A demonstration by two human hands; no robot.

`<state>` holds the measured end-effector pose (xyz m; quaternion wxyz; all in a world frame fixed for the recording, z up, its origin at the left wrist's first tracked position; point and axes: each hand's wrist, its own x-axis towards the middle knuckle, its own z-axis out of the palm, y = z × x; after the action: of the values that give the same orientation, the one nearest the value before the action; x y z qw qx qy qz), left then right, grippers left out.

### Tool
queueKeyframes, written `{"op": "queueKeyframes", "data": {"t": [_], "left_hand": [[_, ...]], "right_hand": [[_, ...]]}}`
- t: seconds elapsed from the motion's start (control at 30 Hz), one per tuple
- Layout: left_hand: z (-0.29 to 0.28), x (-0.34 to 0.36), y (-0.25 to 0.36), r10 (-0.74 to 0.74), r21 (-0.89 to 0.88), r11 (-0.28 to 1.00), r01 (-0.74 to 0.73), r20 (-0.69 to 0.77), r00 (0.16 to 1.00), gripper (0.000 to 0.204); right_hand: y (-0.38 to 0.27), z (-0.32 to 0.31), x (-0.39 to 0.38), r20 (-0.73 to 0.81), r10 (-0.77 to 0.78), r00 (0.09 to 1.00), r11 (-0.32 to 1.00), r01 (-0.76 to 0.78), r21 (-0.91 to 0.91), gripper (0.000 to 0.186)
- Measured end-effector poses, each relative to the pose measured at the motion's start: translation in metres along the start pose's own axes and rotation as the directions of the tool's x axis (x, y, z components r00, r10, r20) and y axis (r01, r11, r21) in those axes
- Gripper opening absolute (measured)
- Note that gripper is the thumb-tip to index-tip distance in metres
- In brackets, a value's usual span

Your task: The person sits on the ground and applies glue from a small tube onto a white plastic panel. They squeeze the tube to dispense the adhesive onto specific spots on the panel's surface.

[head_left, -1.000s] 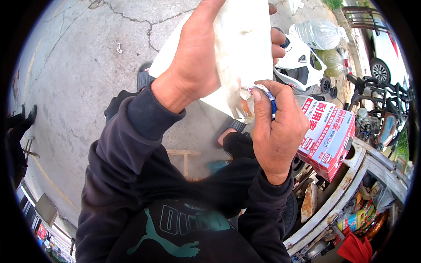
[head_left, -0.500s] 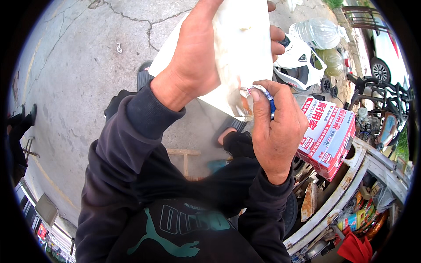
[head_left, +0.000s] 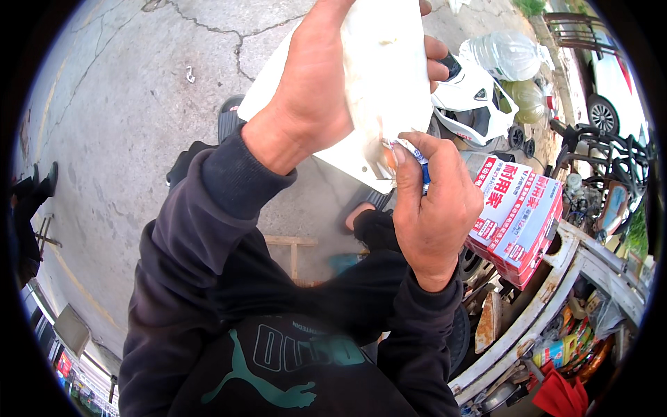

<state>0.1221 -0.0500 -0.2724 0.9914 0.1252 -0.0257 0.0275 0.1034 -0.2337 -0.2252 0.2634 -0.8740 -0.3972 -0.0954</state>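
A person's left hand is spread around a white panel, fingertips showing past its right-hand edge, while the right hand pinches a small blue-and-white tube between thumb and forefinger. The tube is at the panel's lower corner, beside a reddish patch too small to make out; whether its tip touches the surface cannot be told. Good handling here would likely mean bracing the panel firmly in the left palm, squeezing the tube lightly and evenly, with its tip close to the corner and the fingertips clear of anything wet. Pressing too hard could tilt the panel or spill too much.

The panel is held in the air, with no bench beneath it. Below the hands, between the person's legs, lies a wooden frame. Just to the right of the right hand sits a red-and-white box, and below the box curves a worn white metal frame with mixed goods in it. Past the left hand's fingertips stand a white wheeled body, a yellowish bottle and a large clear bottle. The setting is outdoors: cracked concrete spreads left of the hands toward another person's dark-clad legs, and a white car stands far to the right.
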Motion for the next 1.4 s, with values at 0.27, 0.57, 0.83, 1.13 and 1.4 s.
{"op": "queueKeyframes", "data": {"t": [0.27, 0.57, 0.83, 1.13, 1.4], "left_hand": [[0.012, -0.001, 0.001, -0.003, 0.033, 0.999, 0.008, -0.138, 0.990, 0.076], [0.013, -0.001, 0.001, -0.026, 0.015, 0.999, 0.030, -0.205, 0.978, 0.074], [0.011, 0.000, 0.004, -0.033, -0.019, 0.999, 0.029, -0.211, 0.977, 0.071], [0.010, 0.001, 0.003, -0.015, -0.027, 1.000, 0.011, -0.156, 0.988, 0.072], [0.013, -0.001, 0.003, -0.011, 0.034, 0.999, 0.017, -0.172, 0.985, 0.072]], "right_hand": [[0.006, 0.008, -0.005, -0.055, -0.083, 0.995, 0.996, 0.082, -0.023, 0.026], [0.008, 0.009, -0.009, -0.053, -0.083, 0.995, 0.996, 0.082, -0.027, 0.027], [0.011, 0.007, -0.012, -0.050, -0.076, 0.996, 0.997, 0.074, -0.039, 0.027], [0.013, 0.005, -0.013, -0.082, -0.072, 0.994, 0.997, 0.072, -0.006, 0.029], [0.012, 0.007, -0.010, -0.119, -0.102, 0.988, 0.995, 0.103, -0.001, 0.029]]}}
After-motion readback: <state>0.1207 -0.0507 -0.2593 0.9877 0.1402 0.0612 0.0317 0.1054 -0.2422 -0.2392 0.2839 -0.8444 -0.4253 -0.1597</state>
